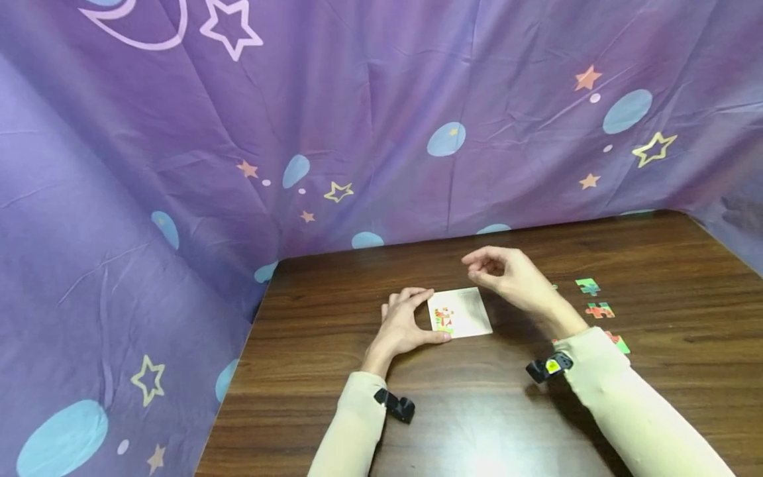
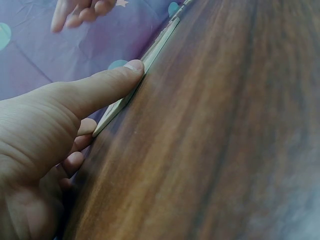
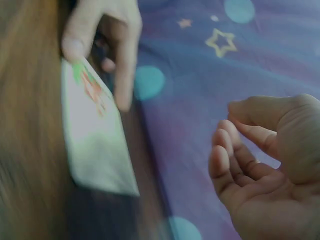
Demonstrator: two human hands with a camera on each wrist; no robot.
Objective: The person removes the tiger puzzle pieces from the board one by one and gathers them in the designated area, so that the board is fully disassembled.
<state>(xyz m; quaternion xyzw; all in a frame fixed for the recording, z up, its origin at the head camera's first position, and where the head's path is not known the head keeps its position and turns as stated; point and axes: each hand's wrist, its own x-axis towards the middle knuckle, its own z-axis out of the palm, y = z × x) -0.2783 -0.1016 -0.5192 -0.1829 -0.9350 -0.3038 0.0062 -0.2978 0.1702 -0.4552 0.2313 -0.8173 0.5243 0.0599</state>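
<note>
A square white puzzle board (image 1: 467, 315) lies on the table with a few joined pieces (image 1: 444, 319) at its left side, red, green and orange. My left hand (image 1: 405, 324) grips that side, the thumb at the near edge and the index finger at the far left corner. In the left wrist view the thumb (image 2: 107, 87) presses against the board's thin edge. My right hand (image 1: 507, 275) hovers in the air beyond the board's right far corner, fingers loosely bent. Nothing shows between its fingers in the right wrist view.
Several loose puzzle pieces lie right of the right forearm, among them a green one (image 1: 589, 286) and a red one (image 1: 599, 310); the arm partly covers others. A purple curtain (image 1: 381, 119) hangs behind and left of the brown wooden table (image 1: 322, 305).
</note>
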